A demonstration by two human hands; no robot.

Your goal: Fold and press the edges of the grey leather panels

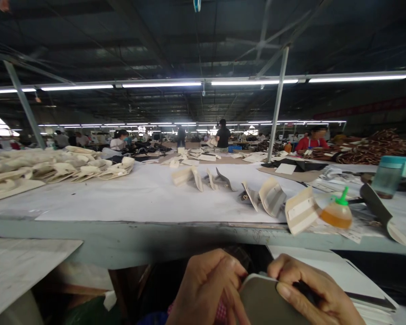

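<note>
A big work hall with long white lights (162, 84) runs far back. Low at the front, a flat grey piece (267, 302) sits between both hands, below the near edge of the table (122, 234). The left hand (206, 289) is curled and pinches the piece's left edge. The right hand (314, 293) grips its right side, with the thumb lying flat on top. Up on the table, just past the hands, a small orange bottle (336, 214) with a green cap stands beside folded cream pieces (301, 210). A blue-green cup (389, 176) stands further right. A heap of cream pieces (54, 167) lies far left. People work at tables far behind.
</note>
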